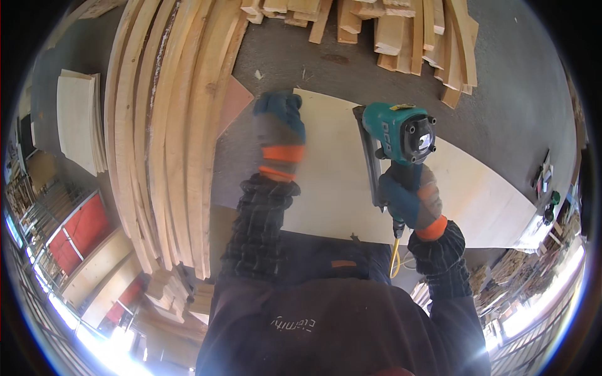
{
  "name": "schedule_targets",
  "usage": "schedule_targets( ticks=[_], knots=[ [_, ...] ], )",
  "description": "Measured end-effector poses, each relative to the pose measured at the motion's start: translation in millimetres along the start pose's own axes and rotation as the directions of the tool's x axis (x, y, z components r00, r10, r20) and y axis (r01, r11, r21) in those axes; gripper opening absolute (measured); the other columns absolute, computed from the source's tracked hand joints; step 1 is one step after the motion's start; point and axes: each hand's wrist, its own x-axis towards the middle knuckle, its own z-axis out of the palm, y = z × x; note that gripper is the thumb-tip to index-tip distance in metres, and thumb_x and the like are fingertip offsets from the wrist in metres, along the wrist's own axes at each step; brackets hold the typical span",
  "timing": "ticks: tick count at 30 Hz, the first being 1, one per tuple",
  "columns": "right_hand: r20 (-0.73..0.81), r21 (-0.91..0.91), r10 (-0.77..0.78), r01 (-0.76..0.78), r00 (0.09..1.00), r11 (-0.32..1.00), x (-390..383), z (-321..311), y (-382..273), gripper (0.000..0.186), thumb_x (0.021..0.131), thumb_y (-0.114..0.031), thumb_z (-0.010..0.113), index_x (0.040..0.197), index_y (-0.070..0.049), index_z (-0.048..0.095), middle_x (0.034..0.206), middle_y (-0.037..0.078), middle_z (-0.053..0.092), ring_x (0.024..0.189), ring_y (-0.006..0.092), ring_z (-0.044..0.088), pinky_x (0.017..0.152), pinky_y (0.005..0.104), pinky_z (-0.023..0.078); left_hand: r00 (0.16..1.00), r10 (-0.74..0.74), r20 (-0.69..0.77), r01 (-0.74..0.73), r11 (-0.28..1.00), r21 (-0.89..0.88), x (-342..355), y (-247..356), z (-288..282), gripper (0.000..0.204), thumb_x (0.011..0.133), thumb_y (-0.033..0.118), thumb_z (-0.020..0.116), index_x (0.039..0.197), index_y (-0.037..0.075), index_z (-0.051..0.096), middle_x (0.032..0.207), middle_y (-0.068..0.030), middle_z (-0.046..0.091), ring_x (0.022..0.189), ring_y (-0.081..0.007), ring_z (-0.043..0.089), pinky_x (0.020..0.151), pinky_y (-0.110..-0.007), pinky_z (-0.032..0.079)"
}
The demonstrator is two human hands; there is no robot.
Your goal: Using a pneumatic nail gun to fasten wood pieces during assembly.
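Observation:
A pale, flat wooden sheet [332, 169] lies on the grey surface in front of me. My right hand [411, 197], in a blue and grey glove with an orange cuff, is wrapped around the handle of a teal and black nail gun [392, 131]. The gun's long dark magazine lies over the sheet, and a yellow air hose [395, 260] hangs from the handle. At the sheet's left edge is my left hand [280, 128], gloved alike and slightly blurred. Its fingers are curled closed, and what they hold, if anything, is hidden.
Long timber boards [182, 125] run along the left side, with a pinkish panel [235, 103] partly beneath them. Cut wood pieces [401, 31] are piled at the far side. Thin sheets [78, 119] are stacked at far left. Small dark tools [544, 172] lie at far right.

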Motion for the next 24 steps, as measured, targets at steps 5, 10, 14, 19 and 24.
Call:
schedule_targets(
  ticks=[5, 10, 14, 19, 24],
  knots=[
    [-0.054, 0.03, 0.007, -0.005, 0.999, 1.0, -7, -26, 18, 0.021, 0.092, -0.013, 0.069, 0.11, -0.003, 0.063, 0.079, 0.005, 0.068, 0.066, 0.0114, 0.064, 0.059, 0.0291, 0.052, 1.0, 0.002, 0.014, -0.002, 1.0, 0.014, -3, -3, 2, 0.015, 0.096, 0.008, 0.061, 0.087, -0.003, 0.067, 0.087, -0.0185, 0.066, 0.082, -0.0354, 0.062, 0.074, -0.044, 0.05],
    [-0.064, -0.005, -0.015, 0.015, 0.998, 1.0, -17, -48, 25, 0.024, 0.092, -0.012, 0.069, 0.114, -0.003, 0.064, 0.082, 0.005, 0.068, 0.067, 0.0115, 0.064, 0.06, 0.0292, 0.052, 0.997, 0.053, 0.058, -0.059, 0.992, 0.109, -2, -5, 1, 0.007, 0.09, 0.005, 0.06, 0.089, 0.003, 0.067, 0.088, -0.0167, 0.065, 0.085, -0.0354, 0.061, 0.077, -0.045, 0.049],
    [-0.073, 0.098, -0.006, 0.013, 0.997, 0.995, -23, -72, 46, 0.027, 0.092, -0.012, 0.069, 0.117, -0.003, 0.063, 0.083, 0.004, 0.068, 0.068, 0.0114, 0.064, 0.062, 0.0297, 0.053, 0.987, 0.148, 0.056, -0.155, 0.975, 0.159, -2, 3, 4, 0.009, 0.092, 0.007, 0.06, 0.088, 0.002, 0.066, 0.086, -0.0169, 0.064, 0.083, -0.0351, 0.06, 0.075, -0.045, 0.048],
    [-0.088, 0.117, -0.044, 0.055, 0.995, 0.992, -35, -104, 69, 0.033, 0.093, -0.011, 0.069, 0.123, -0.003, 0.061, 0.083, 0.003, 0.067, 0.07, 0.0108, 0.063, 0.063, 0.0293, 0.052, 0.999, -0.034, -0.034, 0.036, 0.998, 0.054, -7, -1, 11, 0.02, 0.098, 0.011, 0.058, 0.086, -0.002, 0.067, 0.082, -0.0167, 0.066, 0.079, -0.0328, 0.062, 0.073, -0.042, 0.049],
    [-0.088, 0.182, 0.007, 0.009, 0.996, 0.983, -51, -131, 80, 0.036, 0.093, -0.01, 0.068, 0.127, -0.003, 0.061, 0.083, 0.003, 0.066, 0.07, 0.0103, 0.062, 0.062, 0.0289, 0.052, 0.986, 0.166, 0.028, -0.165, 0.918, 0.362, -7, -16, 10, 0.021, 0.099, 0.012, 0.06, 0.086, -0.002, 0.068, 0.082, -0.0163, 0.066, 0.077, -0.0309, 0.061, 0.073, -0.042, 0.049]
  ],
)
